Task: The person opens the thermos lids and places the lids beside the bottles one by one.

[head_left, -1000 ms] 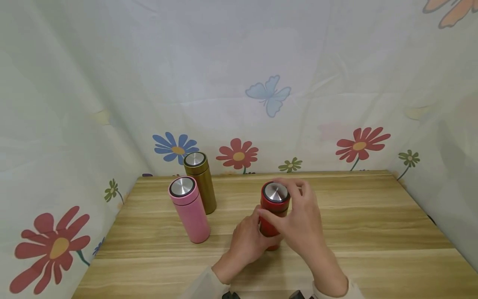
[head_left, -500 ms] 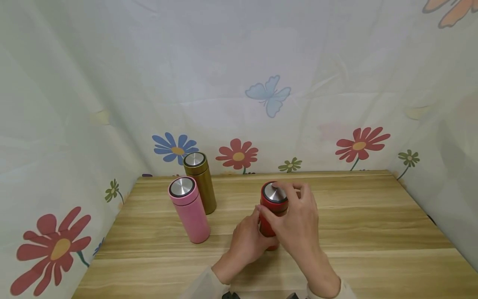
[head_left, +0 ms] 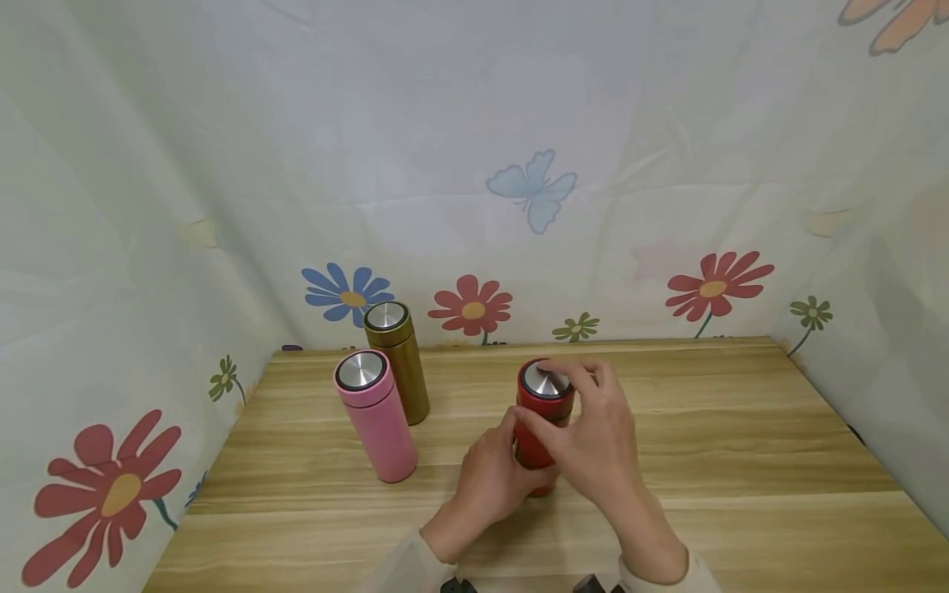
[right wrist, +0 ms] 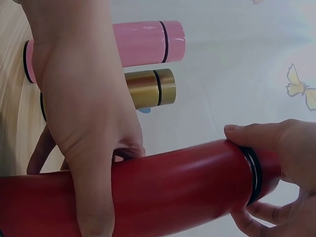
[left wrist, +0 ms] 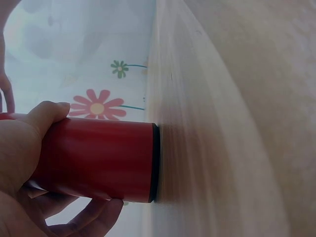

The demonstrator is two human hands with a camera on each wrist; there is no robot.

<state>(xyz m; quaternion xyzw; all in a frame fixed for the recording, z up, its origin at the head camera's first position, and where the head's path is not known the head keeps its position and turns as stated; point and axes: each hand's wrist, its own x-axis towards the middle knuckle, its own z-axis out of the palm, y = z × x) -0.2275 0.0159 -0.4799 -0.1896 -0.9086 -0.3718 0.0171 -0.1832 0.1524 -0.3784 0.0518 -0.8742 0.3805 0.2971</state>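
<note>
A red thermos bottle [head_left: 535, 449] with a brushed silver top stands upright on the wooden table, its black-rimmed base against the surface in the left wrist view. Around its body curls my left hand [head_left: 495, 473], thumb on the near side. My right hand [head_left: 596, 436] grips the red lid [right wrist: 270, 173] from the right, thumb in front and fingers over the far rim. A thin dark and silvery ring shows between lid and body in the right wrist view. To the left stand a pink thermos bottle [head_left: 381, 428] and, just behind it, a gold one [head_left: 404, 371], both lidded.
The wood-grain table [head_left: 726, 428] runs back to a pale curtain [head_left: 415, 165] printed with flowers and butterflies, which also hangs at both sides. Small black items [head_left: 458, 585] show at the bottom edge between the sleeves.
My right hand shifted left over the lid, then slightly back to the right, its fingertips now farther over the silver top than at first. The left hand and all the bottles keep their places.
</note>
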